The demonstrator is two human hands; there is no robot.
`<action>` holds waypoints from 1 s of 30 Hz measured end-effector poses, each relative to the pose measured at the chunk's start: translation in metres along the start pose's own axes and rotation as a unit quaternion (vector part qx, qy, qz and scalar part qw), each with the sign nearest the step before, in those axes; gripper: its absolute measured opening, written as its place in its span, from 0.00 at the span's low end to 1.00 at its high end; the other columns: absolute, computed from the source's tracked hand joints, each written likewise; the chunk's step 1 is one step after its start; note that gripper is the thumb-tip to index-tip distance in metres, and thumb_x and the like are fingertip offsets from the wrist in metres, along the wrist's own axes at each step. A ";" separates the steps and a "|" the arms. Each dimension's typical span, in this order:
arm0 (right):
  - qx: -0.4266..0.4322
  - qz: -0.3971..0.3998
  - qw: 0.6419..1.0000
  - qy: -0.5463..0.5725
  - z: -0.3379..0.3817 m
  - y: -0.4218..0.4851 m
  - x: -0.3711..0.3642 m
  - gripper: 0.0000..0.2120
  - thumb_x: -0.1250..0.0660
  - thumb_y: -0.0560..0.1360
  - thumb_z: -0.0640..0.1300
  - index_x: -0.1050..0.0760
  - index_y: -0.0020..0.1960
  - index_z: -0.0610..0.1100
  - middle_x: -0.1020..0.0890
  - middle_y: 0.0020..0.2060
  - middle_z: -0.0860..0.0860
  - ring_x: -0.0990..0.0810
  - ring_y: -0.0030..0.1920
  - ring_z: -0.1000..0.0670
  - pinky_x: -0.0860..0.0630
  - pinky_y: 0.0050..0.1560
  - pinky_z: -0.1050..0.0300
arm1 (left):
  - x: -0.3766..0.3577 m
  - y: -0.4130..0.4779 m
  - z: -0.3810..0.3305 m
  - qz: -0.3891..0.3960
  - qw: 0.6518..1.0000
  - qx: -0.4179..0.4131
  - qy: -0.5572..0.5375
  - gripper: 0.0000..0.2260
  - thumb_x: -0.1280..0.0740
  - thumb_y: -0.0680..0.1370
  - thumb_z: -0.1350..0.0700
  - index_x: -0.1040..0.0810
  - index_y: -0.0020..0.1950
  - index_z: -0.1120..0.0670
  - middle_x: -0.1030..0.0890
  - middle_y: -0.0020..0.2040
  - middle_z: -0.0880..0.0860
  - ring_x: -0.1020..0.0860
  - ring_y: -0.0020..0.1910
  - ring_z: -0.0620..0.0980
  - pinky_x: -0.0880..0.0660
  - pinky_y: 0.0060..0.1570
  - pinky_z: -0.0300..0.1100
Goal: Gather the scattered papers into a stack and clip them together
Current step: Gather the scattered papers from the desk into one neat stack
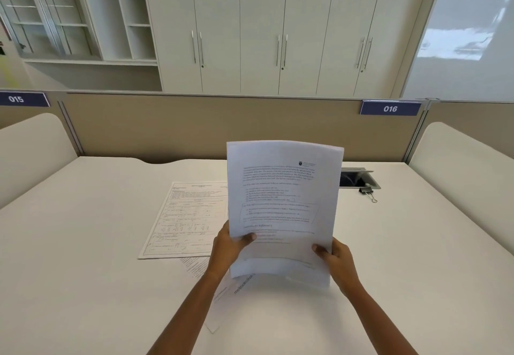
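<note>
Now left hand (226,246), right hand (335,260) fingers clamped on upright paper stack (283,210).

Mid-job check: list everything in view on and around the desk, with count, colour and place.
held papers: thin stack, count unclear, white, printed, upright over mid-desk
form sheet: one, white, printed, flat, left of the held papers
loose sheets: at least two, white, flat under the left forearm, partly hidden
binder clip: one, black with silver handles, far right, beside the cable hatch
cable hatch: one, grey, desk's far edge
desk: one, white
partition: beige, behind the desk
number signs: two, dark blue, atop the partition
cabinets: white, back wall
left hand: grips the papers' lower left edge
right hand: grips their lower right edge
</note>
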State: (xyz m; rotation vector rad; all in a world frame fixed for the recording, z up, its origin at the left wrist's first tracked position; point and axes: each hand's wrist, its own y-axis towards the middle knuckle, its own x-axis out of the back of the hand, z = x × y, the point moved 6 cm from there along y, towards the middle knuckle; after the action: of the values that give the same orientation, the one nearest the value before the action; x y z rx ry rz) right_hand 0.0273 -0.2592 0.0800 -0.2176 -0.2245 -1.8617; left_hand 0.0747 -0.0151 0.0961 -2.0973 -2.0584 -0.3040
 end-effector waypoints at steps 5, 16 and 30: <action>-0.048 -0.045 0.998 -0.017 -0.016 0.009 0.019 0.10 0.35 0.71 0.31 0.25 0.34 0.42 0.21 0.32 0.44 0.25 0.36 0.45 0.28 0.41 0.51 | -0.008 -0.004 0.028 0.057 0.978 0.090 0.178 0.41 0.29 0.72 0.50 0.50 0.76 0.59 0.38 0.73 0.61 0.37 0.72 0.57 0.37 0.69 0.47; -0.146 -0.104 0.984 -0.011 -0.048 0.009 0.047 0.05 0.36 0.71 0.32 0.23 0.40 0.38 0.20 0.39 0.42 0.22 0.41 0.39 0.26 0.46 0.49 | -0.025 -0.018 0.059 0.213 0.824 0.092 0.516 0.45 0.37 0.73 0.39 0.60 0.77 0.58 0.62 0.76 0.65 0.60 0.76 0.63 0.55 0.73 0.60; -0.202 -0.125 0.970 0.049 -0.064 0.002 0.056 0.05 0.35 0.71 0.31 0.25 0.46 0.36 0.21 0.45 0.40 0.22 0.47 0.37 0.25 0.56 0.43 | -0.025 -0.015 0.054 0.213 0.804 0.045 0.554 0.36 0.38 0.75 0.44 0.51 0.75 0.57 0.51 0.75 0.66 0.47 0.75 0.62 0.37 0.69 0.57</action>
State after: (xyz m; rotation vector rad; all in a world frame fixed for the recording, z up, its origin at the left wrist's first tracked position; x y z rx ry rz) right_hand 0.0104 -0.3283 0.0329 -0.3884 0.2097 -2.1516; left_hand 0.0604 -0.0240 0.0373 -1.5754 -0.8651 -1.0157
